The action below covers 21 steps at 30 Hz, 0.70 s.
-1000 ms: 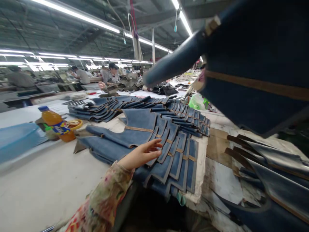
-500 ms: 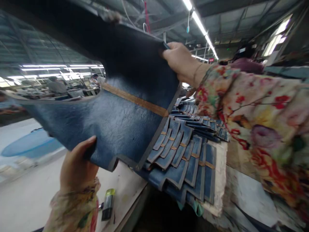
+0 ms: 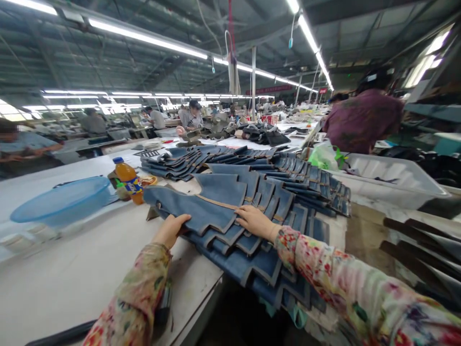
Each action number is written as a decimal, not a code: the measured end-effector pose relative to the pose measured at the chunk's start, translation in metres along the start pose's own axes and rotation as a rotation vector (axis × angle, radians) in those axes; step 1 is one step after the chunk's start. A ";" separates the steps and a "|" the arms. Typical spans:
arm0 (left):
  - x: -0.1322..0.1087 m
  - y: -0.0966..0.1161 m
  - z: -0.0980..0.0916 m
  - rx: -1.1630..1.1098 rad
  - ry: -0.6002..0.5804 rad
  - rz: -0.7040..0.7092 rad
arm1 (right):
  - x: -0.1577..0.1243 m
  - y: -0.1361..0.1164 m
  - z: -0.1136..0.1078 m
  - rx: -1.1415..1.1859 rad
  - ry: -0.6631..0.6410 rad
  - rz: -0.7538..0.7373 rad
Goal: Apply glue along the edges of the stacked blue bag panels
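Observation:
A blue leather-like panel (image 3: 205, 221) with dark grey edging and a tan strip (image 3: 218, 202) lies on top of a fanned stack of similar blue panels (image 3: 264, 264). At its near left edge my left hand (image 3: 172, 230) is closed on it, thumb on top and the other fingers hidden underneath. My right hand (image 3: 255, 222) rests on the panel's right side by the end of the tan strip, fingers stretched out flat. Behind, a second row of overlapping blue pieces (image 3: 313, 185) stretches along the table.
On the white table (image 3: 90, 269) stand a blue basin (image 3: 65, 199) and an orange drink bottle (image 3: 128, 180). A white plastic tub (image 3: 392, 180) is at right, with dark strips (image 3: 418, 250) nearer me. A co-worker in a maroon top (image 3: 363, 120) sits beyond it; others work farther back.
The panel, held up before me in both hands, has come down onto the stack. My right hand has lowered and released its top edge; my left still grips its near edge.

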State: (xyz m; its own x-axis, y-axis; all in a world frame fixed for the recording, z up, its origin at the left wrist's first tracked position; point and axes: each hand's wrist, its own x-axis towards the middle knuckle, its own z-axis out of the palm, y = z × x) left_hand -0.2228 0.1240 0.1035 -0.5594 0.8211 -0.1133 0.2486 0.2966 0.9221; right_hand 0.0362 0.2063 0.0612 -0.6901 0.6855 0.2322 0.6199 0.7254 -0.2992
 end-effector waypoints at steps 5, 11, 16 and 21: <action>0.004 0.004 -0.003 -0.175 -0.047 -0.216 | -0.009 -0.005 0.001 -0.063 0.002 -0.025; 0.007 0.005 -0.003 -0.167 -0.051 -0.245 | 0.004 -0.015 -0.004 -0.171 -0.061 0.009; 0.009 -0.004 -0.019 -0.152 -0.076 -0.238 | 0.001 -0.018 -0.003 -0.171 -0.052 0.022; 0.006 -0.021 -0.065 0.350 -0.012 0.070 | -0.038 -0.001 -0.027 -0.027 -0.103 -0.052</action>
State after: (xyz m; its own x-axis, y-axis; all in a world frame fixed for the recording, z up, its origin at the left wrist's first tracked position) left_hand -0.2831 0.0912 0.1069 -0.5229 0.8503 -0.0605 0.5430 0.3869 0.7453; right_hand 0.0714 0.1814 0.0773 -0.7556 0.6376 0.1500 0.5909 0.7623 -0.2641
